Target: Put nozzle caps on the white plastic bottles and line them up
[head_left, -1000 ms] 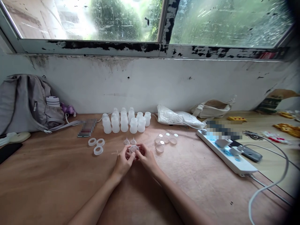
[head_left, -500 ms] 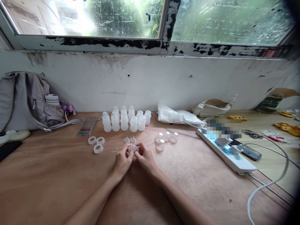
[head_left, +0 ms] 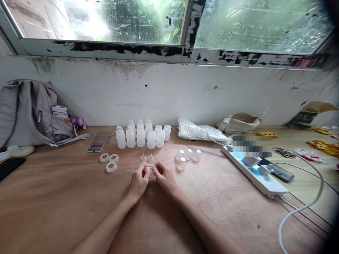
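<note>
Between both hands, above the middle of the table, is a round translucent bottle collar ring point(head_left: 150, 167). My left hand point(head_left: 139, 179) grips its left side, fingers closed. On the opposite side my right hand point(head_left: 164, 177) pinches it, thumb on its near face. The fingers partly cover the ring, and what may sit inside it cannot be made out. Just beyond the fingertips stand two clear bottle nipples point(head_left: 147, 157). Three more collar rings point(head_left: 111, 167) lie to the left. Several clear round caps point(head_left: 180, 164) with white spots lie to the right.
Several frosted baby bottles point(head_left: 141, 136), some with domed tops, stand behind the nipples. A power strip point(head_left: 261, 178) with plugs and looping cables lies right. A plastic bag point(head_left: 197, 131) is at the wall, a grey backpack point(head_left: 26, 113) at far left, a blurred phone-like object point(head_left: 98, 142) beside it.
The ring has tilted between my fingers, so its round face now shows less openly. Both hands stay at about the same spot, still closed on it.
</note>
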Tool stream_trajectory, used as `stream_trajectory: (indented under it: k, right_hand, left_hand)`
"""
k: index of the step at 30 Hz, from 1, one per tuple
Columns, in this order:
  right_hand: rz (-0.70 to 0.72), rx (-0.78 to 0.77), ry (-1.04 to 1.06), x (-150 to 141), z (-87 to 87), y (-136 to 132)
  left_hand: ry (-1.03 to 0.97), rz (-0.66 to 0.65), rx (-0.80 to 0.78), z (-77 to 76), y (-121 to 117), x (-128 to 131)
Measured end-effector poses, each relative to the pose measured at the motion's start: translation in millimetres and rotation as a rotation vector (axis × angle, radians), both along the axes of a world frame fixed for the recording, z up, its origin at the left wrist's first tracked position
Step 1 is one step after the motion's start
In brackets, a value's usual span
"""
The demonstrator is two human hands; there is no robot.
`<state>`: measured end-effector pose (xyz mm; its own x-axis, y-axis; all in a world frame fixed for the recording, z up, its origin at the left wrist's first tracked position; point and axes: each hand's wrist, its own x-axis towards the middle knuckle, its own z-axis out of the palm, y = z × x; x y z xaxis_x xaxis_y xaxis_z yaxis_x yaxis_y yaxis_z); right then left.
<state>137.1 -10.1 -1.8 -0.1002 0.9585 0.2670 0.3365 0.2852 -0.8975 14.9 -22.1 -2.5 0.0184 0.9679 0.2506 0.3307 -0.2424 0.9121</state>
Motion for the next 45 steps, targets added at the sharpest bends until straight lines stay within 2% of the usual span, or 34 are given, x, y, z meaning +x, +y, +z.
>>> stream_trajectory:
  k: [9, 16, 22, 39, 45]
  right_hand:
    - [-0.006, 0.054, -0.061, 0.1, 0.3, 1.1]
    - [0.009, 0.039, -0.052, 2.4, 0.6, 2.0]
    - [-0.006, -0.010, -0.008, 4.7, 2.0, 4.3]
    - [-0.034, 0.044, -0.045, 1.5, -5.1, 5.3]
    - [0.020, 0.062, -0.076, 1.7, -3.5, 3.9]
  left_hand:
    - [-0.100, -0.038, -0.049, -1.1, 0.8, 2.1]
    - [-0.096, -0.070, -0.069, -1.7, 4.6, -2.6]
    - [-0.121, 0.008, -0.058, -7.2, 4.5, -0.1]
    - [0.020, 0.034, -0.006, -9.2, 3.1, -0.8]
    - [0.061, 0.049, 0.015, -6.1, 2.5, -2.3]
